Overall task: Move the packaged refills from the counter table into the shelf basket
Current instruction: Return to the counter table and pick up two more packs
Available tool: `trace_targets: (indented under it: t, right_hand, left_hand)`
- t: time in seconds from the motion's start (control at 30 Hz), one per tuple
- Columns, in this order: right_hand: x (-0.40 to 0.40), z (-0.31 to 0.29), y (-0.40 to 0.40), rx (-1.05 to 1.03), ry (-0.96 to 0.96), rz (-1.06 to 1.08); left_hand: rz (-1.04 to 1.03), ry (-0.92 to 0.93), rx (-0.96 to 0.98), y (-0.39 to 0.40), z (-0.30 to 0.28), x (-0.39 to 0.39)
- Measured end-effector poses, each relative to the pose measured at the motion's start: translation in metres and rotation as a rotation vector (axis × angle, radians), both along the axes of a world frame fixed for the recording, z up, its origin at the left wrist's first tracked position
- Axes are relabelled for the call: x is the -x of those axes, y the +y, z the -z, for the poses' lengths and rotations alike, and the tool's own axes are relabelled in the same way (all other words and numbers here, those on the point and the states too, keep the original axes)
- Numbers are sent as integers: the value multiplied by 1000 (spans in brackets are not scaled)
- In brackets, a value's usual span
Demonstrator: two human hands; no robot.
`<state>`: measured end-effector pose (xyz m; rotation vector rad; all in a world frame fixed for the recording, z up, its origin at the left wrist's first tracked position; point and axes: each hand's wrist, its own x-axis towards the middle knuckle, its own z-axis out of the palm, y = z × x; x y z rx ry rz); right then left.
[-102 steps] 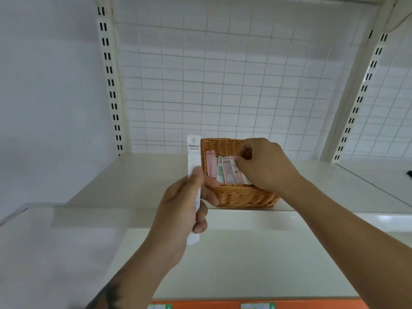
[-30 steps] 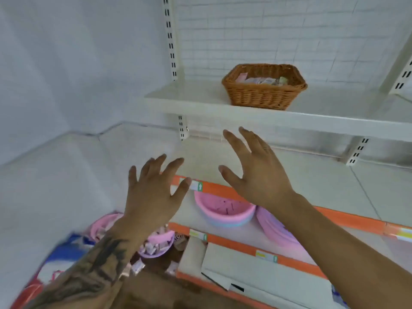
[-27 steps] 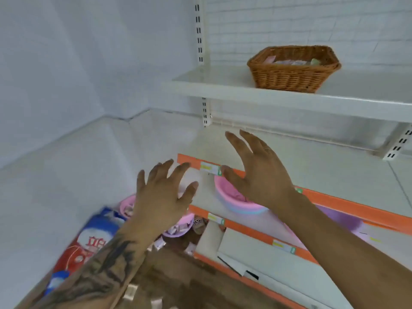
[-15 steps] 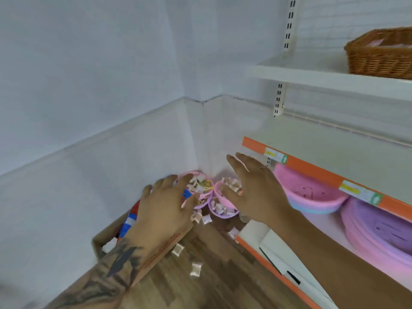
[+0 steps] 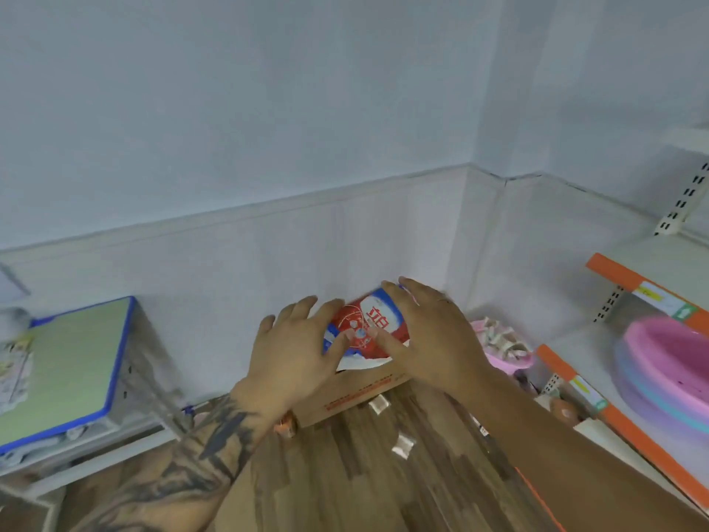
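Both hands hover spread and empty over a red pack (image 5: 364, 326) standing in a cardboard box (image 5: 345, 393) by the wall; left hand (image 5: 295, 355) and right hand (image 5: 429, 335) hold nothing. Small sachets (image 5: 401, 447) lie scattered on the wooden counter (image 5: 368, 485); the shelf basket is out of view.

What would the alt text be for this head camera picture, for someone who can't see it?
Two bare hands, left hand and right hand, reach with fingers spread over a red, white and blue package sitting in a cardboard box by the wall. Small sachets lie on the wooden surface; pink tubs sit on shelves at right.
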<state>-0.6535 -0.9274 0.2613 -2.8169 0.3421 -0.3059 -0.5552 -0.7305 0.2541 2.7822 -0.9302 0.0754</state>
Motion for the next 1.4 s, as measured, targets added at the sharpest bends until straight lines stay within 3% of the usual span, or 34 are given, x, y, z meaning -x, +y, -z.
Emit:
trace_targets:
  t: [0.2,0.53,0.97,1.4]
  right_hand:
    - [-57,19,127,7,41,-102]
    - [-126,45,296,-21,164,-162]
    - [-257,82,410,85,249,-467]
    - [-448,149,508,67,442,-737]
  left_hand:
    - [-119,53,74,129,20,-36]
    - [-264,146,-13,292,47,-89]
    - [-495,166,-76,423,84,-157]
    - [-718,316,-168,512,127,-304]
